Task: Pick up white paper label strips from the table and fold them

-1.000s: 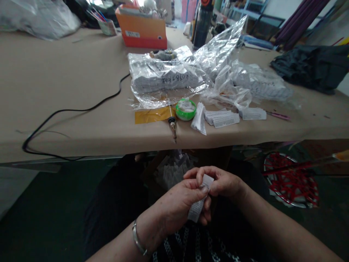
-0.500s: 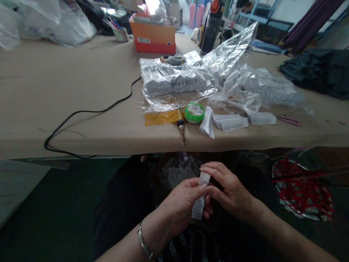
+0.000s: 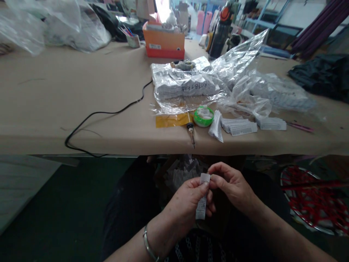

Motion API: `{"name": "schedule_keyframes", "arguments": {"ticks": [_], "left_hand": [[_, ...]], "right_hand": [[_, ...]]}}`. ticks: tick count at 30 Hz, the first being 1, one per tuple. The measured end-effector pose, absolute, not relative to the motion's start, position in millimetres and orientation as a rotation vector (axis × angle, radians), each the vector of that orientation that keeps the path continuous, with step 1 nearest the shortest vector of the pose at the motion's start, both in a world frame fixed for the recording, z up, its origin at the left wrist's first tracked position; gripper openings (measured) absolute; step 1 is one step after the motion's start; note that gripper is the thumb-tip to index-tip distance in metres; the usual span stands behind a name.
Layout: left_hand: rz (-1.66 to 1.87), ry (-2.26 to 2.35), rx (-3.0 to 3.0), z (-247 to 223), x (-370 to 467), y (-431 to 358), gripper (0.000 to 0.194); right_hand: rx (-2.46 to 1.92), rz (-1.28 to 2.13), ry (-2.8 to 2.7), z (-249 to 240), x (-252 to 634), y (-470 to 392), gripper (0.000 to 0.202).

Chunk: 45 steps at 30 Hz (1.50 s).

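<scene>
Printed white paper strip held between the hands, toward half past five.
Thumb and fingers of the left hand close on it; the right hand's thumb and forefinger nearly meet at its upper edge, though whether they grip anything cannot be told. Handling looks unfinished on this one; flat stacks of white printed strips lie at three o'clock, but whether they are done or waiting is unclear.

The bowl is green, the tape amber, the curtain purple.
</scene>
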<state>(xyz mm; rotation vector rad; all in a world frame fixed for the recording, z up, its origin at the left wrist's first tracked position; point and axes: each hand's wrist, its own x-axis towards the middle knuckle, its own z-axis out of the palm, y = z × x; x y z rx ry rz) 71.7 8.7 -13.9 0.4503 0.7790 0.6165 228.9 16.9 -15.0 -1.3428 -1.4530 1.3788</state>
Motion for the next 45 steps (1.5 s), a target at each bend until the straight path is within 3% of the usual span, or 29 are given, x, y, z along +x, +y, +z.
{"name": "schedule_keyframes", "arguments": {"ticks": [6,17,45], "left_hand": [[0.668,0.850,0.492,-14.2,66.4,9.8,0.022],[0.751,0.977,0.605,-12.7,59.4,15.2,0.024],[1.072,1.424,1.617,0.2,48.0,66.4,0.016]], "right_hand": [[-1.332,1.591,-1.273,-15.0,216.9,30.8,0.018],[-1.339,1.591,-1.314,-12.9,200.7,46.0,0.017],[-1.374,1.015,-1.655,5.5,194.0,82.6,0.009]]}}
